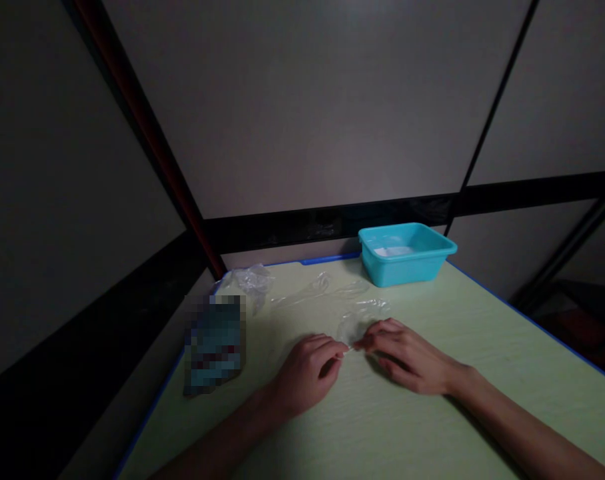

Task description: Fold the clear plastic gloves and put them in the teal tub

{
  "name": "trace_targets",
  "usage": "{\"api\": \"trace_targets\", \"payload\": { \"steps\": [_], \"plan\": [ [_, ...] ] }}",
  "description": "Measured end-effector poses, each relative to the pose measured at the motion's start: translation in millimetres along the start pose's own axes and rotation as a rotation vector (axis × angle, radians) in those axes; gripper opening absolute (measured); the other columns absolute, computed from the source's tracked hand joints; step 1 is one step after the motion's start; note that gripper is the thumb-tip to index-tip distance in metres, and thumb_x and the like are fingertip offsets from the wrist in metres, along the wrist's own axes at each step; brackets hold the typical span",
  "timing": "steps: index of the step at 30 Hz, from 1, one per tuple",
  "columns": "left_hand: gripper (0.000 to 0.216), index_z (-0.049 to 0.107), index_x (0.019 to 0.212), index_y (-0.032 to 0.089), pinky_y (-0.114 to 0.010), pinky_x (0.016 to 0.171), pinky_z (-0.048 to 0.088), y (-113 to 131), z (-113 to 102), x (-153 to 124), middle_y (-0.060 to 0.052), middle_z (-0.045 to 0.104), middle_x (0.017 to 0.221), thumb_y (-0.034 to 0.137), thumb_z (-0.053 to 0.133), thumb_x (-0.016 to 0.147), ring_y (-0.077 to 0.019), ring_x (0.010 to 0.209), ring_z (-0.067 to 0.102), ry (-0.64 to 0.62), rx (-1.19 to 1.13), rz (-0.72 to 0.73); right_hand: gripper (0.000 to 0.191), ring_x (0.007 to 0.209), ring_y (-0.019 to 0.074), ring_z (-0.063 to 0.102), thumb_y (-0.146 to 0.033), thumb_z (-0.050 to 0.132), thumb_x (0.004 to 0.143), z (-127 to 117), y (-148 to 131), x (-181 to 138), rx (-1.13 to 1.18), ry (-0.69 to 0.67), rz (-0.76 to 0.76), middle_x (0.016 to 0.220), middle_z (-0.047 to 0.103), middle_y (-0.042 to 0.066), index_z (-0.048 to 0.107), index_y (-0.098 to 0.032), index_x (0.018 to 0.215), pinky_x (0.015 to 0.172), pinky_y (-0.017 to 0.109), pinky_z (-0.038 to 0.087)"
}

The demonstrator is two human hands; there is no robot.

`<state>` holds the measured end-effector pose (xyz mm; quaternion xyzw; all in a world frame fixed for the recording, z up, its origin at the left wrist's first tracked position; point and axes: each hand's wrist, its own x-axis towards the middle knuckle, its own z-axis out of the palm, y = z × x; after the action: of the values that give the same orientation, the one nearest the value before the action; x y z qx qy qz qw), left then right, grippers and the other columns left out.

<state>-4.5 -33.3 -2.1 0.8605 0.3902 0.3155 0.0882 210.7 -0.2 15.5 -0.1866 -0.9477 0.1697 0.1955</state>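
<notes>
My left hand (pixel 310 373) is closed in a pinch, thumb against index finger, at the near edge of a crumpled piece of clear plastic film (pixel 352 325) on the table. A thin pale strand of it shows between the two hands. From the right, my right hand (pixel 402 357) reaches over the same film; its fingers are stretched forward with the tips touching the edge, while the thumb stands apart below. Just beyond lie more thin clear plastic pieces (pixel 320 287) with looped outlines. Their exact kind is hard to make out in the dim light.
A turquoise plastic basin (pixel 407 267) with something white inside stands at the table's back right. Crumpled clear plastic (pixel 252 280) lies at the back left, near a blurred-out dark teal packet (pixel 215 347). The pale green table (pixel 487 333) has a blue edge against panelled walls.
</notes>
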Motion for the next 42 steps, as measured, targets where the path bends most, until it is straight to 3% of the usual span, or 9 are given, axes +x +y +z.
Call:
{"api": "trace_targets", "payload": {
  "steps": [19,26,35,42],
  "plan": [
    [0.014,0.058,0.073,0.016,-0.022,0.061,0.041,-3.2,1.8,-0.7,-0.002,0.061,0.066,0.008,0.047,0.072,-0.0125,0.062,0.054,-0.002,-0.047,-0.105,0.025,0.092,0.0177,0.048,-0.008,0.041,0.076,2.8,2.8,0.0,0.036,0.021,0.019,0.093,0.057,0.008,0.051,-0.016,0.098,0.083,0.033,0.037],
    [0.015,0.057,0.073,0.016,-0.021,0.059,0.040,-2.1,0.6,-1.3,-0.001,0.059,0.064,0.007,0.046,0.072,-0.0118,0.059,0.053,0.030,-0.033,-0.071,0.022,0.092,0.0178,0.047,-0.011,0.039,0.078,1.4,5.7,-1.8,0.095,0.116,0.010,0.095,0.056,0.009,0.051,-0.016,0.096,0.081,0.033,0.039],
    [0.015,0.058,0.079,0.015,-0.024,0.058,0.040,-8.1,-1.5,-4.0,-0.001,0.056,0.059,0.011,0.047,0.070,-0.0130,0.056,0.051,0.196,0.147,-0.080,0.022,0.091,0.0197,0.049,-0.018,0.037,0.081,0.4,12.5,-5.1,0.033,0.157,0.015,0.091,0.056,0.010,0.055,-0.015,0.093,0.077,0.035,0.041],
    [0.017,0.062,0.077,0.017,-0.025,0.058,0.040,-10.9,-6.6,-3.6,-0.003,0.054,0.061,0.013,0.046,0.072,-0.0142,0.059,0.051,0.149,0.277,-0.093,0.021,0.092,0.0196,0.050,-0.016,0.035,0.081,-1.8,13.3,-5.5,0.001,0.144,0.021,0.089,0.059,0.009,0.056,-0.016,0.085,0.078,0.035,0.040]
  ]
}}
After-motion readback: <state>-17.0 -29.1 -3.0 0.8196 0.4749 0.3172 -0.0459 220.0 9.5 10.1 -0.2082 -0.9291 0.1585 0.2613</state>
